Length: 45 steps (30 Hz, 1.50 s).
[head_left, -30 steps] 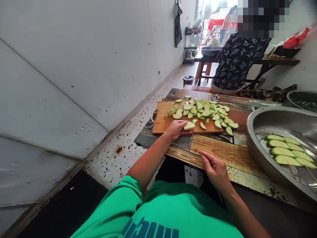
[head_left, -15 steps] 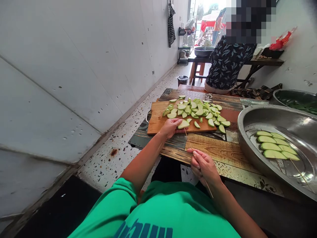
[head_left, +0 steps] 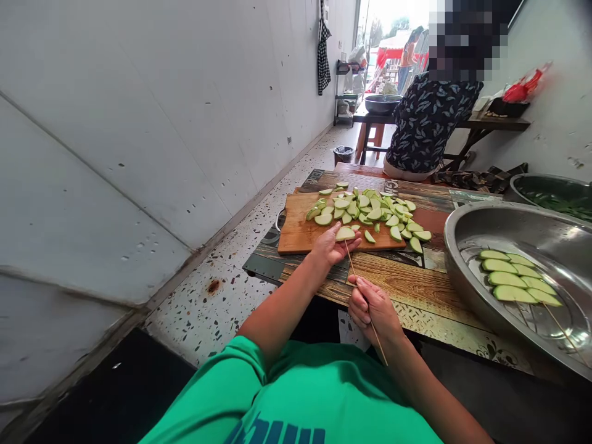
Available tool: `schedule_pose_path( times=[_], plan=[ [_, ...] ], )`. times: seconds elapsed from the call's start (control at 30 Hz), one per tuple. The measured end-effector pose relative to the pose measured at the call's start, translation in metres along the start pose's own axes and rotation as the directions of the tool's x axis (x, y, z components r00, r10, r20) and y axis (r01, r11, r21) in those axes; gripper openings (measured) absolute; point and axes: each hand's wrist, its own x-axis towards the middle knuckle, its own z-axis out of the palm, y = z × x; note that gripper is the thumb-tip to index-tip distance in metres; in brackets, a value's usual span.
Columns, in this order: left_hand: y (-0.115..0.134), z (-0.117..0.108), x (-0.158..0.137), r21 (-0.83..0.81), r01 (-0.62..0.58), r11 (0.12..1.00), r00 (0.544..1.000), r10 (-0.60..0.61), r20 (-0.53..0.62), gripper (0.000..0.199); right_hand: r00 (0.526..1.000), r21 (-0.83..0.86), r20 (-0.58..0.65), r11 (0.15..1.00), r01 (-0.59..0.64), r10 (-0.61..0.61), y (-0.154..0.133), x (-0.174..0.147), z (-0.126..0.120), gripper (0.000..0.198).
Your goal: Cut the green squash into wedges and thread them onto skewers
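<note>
- Head view, and here's the change: the left hand [head_left: 329, 246] has loosened its pinch, palm rolled upward, fingers spread beneath a half-moon zucchini slice [head_left: 345, 234].
- That slice sits over the fingers, just off the near edge of the wooden cutting board [head_left: 296, 233], cut face showing.
- The right hand [head_left: 374, 306] is closed on a thin wooden skewer [head_left: 352, 264], its back end poking out below the fist.
- The skewer's front end meets the slice's lower edge; how deep it has gone, nobody could tell from here.
- What does it mean? The looser left hand suggests the skewer now bears some of the slice's weight, so threading looks under way.
- Plenty left: loose zucchini slices [head_left: 365, 206] crowd the board, some spilling onto the table [head_left: 416, 290].
- Over on the right, 2 columns of skewered slices [head_left: 513, 279] lie inside the steel basin [head_left: 456, 250].
</note>
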Motion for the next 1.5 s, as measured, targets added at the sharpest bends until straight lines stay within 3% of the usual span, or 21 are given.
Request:
schedule_pose_path(
  times=[0.17,0.3,0.37,0.43,0.5,0.57,0.6,0.67,0.73,0.8,0.93,1.0,1.07,1.13,1.17,1.23,1.3,1.37,1.43,1.5],
  plan=[
    [-0.006,0.004,-0.004,-0.135,-0.004,0.991,0.998,0.013,0.067,0.035,1.0,0.028,-0.01,1.0,-0.003,0.003,0.002,0.001,-0.004,0.031],
    [-0.006,0.004,-0.006,-0.118,-0.082,0.99,0.994,0.089,0.056,0.031,0.987,-0.288,-0.107,0.954,0.086,-0.121,0.002,0.003,-0.007,0.04],
    [-0.008,0.004,-0.007,-0.108,-0.122,0.987,0.99,0.129,0.059,0.029,0.958,-0.524,-0.123,0.837,0.158,-0.258,-0.001,0.003,-0.008,0.041],
    [-0.01,0.004,-0.007,-0.095,-0.15,0.984,0.986,0.157,0.062,0.028,0.905,-0.735,-0.094,0.642,0.218,-0.415,-0.005,0.003,-0.009,0.034],
    [-0.013,0.005,-0.008,-0.083,-0.168,0.982,0.983,0.173,0.061,0.028,0.836,-0.856,-0.031,0.447,0.261,-0.547,-0.009,0.003,-0.009,0.026],
    [-0.015,0.005,-0.009,-0.08,-0.181,0.98,0.981,0.186,0.058,0.029,0.806,-0.88,0.009,0.378,0.288,-0.592,-0.011,0.003,-0.009,0.022],
    [-0.016,0.005,-0.009,-0.081,-0.184,0.98,0.98,0.189,0.062,0.029,0.82,-0.863,0.005,0.411,0.293,-0.573,-0.01,0.004,-0.009,0.021],
    [-0.017,0.006,-0.01,-0.084,-0.182,0.98,0.979,0.188,0.075,0.03,0.893,-0.76,-0.049,0.597,0.258,-0.448,-0.009,0.006,-0.007,0.022],
    [-0.017,0.006,-0.011,-0.085,-0.187,0.979,0.977,0.194,0.084,0.03,0.966,-0.541,-0.091,0.826,0.157,-0.243,-0.008,0.007,-0.005,0.024],
    [-0.017,0.006,-0.012,-0.083,-0.202,0.976,0.975,0.208,0.075,0.031,0.995,-0.281,-0.055,0.958,0.059,-0.077,-0.01,0.007,-0.003,0.026],
    [-0.018,0.006,-0.012,-0.095,-0.217,0.971,0.973,0.223,0.052,0.03,1.0,0.022,0.027,1.0,0.004,-0.005,-0.013,0.004,0.003,0.027],
    [-0.017,0.006,-0.013,-0.103,-0.217,0.971,0.972,0.225,0.068,0.03,1.0,0.019,0.023,1.0,0.015,-0.015,-0.013,0.004,0.004,0.027],
    [-0.015,0.005,-0.014,-0.094,-0.215,0.972,0.969,0.224,0.105,0.03,0.999,-0.141,-0.003,0.989,0.052,-0.053,-0.011,0.004,0.003,0.028],
    [-0.011,0.004,-0.016,-0.07,-0.207,0.976,0.968,0.214,0.13,0.028,0.985,-0.427,-0.035,0.894,0.138,-0.169,-0.011,0.005,-0.002,0.034],
    [-0.009,0.003,-0.017,-0.056,-0.202,0.978,0.97,0.207,0.13,0.027,0.964,-0.583,-0.033,0.789,0.196,-0.264,-0.011,0.006,-0.004,0.036],
    [-0.007,0.001,-0.019,-0.037,-0.192,0.981,0.975,0.195,0.111,0.026,0.879,-0.826,0.044,0.478,0.299,-0.474,-0.012,0.008,-0.01,0.035],
    [-0.006,-0.001,-0.019,-0.03,-0.179,0.983,0.98,0.181,0.08,0.025,0.784,-0.929,0.178,0.161,0.333,-0.595,-0.012,0.01,-0.014,0.029],
    [-0.006,-0.002,-0.018,-0.032,-0.16,0.987,0.985,0.162,0.061,0.023,0.745,-0.948,0.266,-0.025,0.318,-0.612,-0.011,0.013,-0.016,0.028],
    [-0.007,-0.002,-0.018,-0.033,-0.147,0.989,0.987,0.149,0.052,0.021,0.754,-0.951,0.278,-0.057,0.305,-0.595,-0.009,0.014,-0.016,0.03],
    [-0.008,-0.002,-0.018,-0.033,-0.151,0.988,0.987,0.152,0.054,0.02,0.78,-0.948,0.221,0.059,0.313,-0.586,-0.007,0.015,-0.014,0.029]
  ],
)
